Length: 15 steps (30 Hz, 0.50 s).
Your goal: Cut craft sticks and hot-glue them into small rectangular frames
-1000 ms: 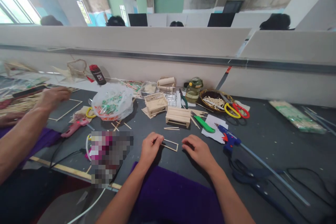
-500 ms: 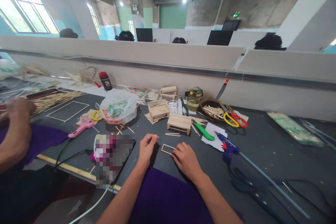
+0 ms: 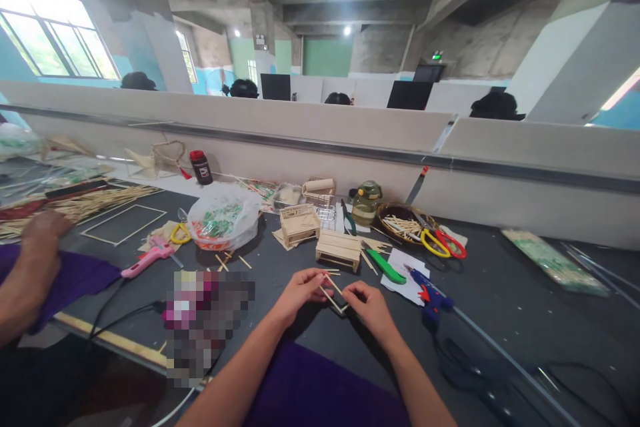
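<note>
A small rectangular frame of thin wooden sticks [image 3: 331,301] is held up at a tilt over the dark table. Its far left end is pinched in my left hand [image 3: 301,292], while the fingers of my right hand [image 3: 369,307] close on its right side. Just beyond my hands stands a little wooden stick bench [image 3: 341,248], with a few loose sticks near its front. A second small stick model [image 3: 299,223] is behind it to the left. To the right lie a green utility knife [image 3: 386,267] and a blue glue gun [image 3: 434,299] on white paper.
Leftward are a plastic bag of green-wrapped items [image 3: 223,217], a pink glue gun [image 3: 150,257] and a blurred-out object [image 3: 210,320]. A basket of sticks [image 3: 405,223], scissors [image 3: 443,243] and a bottle [image 3: 367,203] stand behind. A co-worker's hand [image 3: 45,247] is far left.
The frame has been lifted from the table and turned. My left hand has moved right and taken hold of it; my right hand still grips it. The view has tilted up slightly.
</note>
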Motion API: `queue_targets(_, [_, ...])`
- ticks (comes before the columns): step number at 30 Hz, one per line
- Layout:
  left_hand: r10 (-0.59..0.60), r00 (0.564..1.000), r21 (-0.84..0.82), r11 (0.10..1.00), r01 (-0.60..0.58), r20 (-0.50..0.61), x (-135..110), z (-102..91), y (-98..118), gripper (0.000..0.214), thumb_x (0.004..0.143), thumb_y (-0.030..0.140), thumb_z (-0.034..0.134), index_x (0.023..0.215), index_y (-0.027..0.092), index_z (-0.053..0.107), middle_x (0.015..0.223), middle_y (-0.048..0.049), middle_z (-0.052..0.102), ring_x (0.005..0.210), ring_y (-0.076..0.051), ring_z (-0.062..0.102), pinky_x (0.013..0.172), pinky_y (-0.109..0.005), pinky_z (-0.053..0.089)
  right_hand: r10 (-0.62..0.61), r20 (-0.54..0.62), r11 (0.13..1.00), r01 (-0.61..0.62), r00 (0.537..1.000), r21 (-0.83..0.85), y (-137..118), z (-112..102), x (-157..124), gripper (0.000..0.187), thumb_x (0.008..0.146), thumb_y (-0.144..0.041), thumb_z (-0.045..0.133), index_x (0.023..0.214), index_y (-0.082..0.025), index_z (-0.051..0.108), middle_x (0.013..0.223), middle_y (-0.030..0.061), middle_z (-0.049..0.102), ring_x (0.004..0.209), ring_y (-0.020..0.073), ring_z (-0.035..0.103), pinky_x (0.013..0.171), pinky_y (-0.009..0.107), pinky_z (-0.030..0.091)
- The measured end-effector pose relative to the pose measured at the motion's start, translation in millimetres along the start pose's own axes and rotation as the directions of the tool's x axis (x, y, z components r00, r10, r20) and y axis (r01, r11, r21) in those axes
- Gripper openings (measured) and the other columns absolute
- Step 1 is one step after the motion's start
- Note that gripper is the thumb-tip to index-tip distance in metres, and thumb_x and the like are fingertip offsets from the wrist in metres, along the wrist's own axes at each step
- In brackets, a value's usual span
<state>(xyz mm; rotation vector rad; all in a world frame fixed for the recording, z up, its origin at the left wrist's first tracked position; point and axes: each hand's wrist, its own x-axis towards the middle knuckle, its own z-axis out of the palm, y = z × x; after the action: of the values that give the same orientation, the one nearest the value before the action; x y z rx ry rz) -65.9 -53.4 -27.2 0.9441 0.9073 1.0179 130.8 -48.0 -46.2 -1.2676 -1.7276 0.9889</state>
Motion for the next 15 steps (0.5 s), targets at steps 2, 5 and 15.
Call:
queue_targets(2, [-0.026, 1.000, 0.045, 0.999, 0.026, -0.009, 7.4, 3.8, 0.8, 0.044, 0.072, 0.045, 0.073, 0.099, 0.011, 0.067, 0.092, -0.0131, 0.071, 0.077, -0.022, 0.070, 0.064, -0.027, 0.053, 0.019, -0.028, 0.999, -0.018, 0.999, 0.030, 3.0, -4.1, 2.1, 0.029, 0.080, -0.042, 0.058, 0.073, -0.016, 0.069, 0.069, 0.0036, 0.064, 0.066, 0.0171, 0.056, 0.063, 0.027, 0.041])
queue_targets(5, [-0.056, 0.997, 0.057, 0.997, 0.058, -0.049, 17.7, 9.3, 1.5, 0.041, 0.070, 0.042, 0.075, 0.094, 0.010, 0.068, 0.086, -0.0126, 0.072, 0.071, -0.020, 0.070, 0.058, -0.024, 0.053, 0.062, -0.086, 0.994, -0.054, 0.994, 0.096, 4.6, -11.6, 3.4, 0.037, 0.084, -0.049, 0.053, 0.085, -0.016, 0.070, 0.074, 0.0045, 0.065, 0.065, 0.0162, 0.055, 0.059, 0.026, 0.042])
queue_targets(15, [-0.038, 0.983, -0.200, 0.980, 0.000, -0.182, 47.4, 29.8, 19.1, 0.025, 0.076, 0.031, 0.072, 0.089, 0.010, 0.065, 0.089, -0.0145, 0.072, 0.078, -0.021, 0.071, 0.061, -0.025, 0.058, 0.273, -0.152, 0.851, -0.165, 0.950, 0.499, -11.7, -34.8, 13.9, 0.043, 0.075, -0.057, 0.064, 0.089, -0.017, 0.068, 0.075, 0.0041, 0.061, 0.059, 0.0123, 0.052, 0.043, 0.020, 0.038])
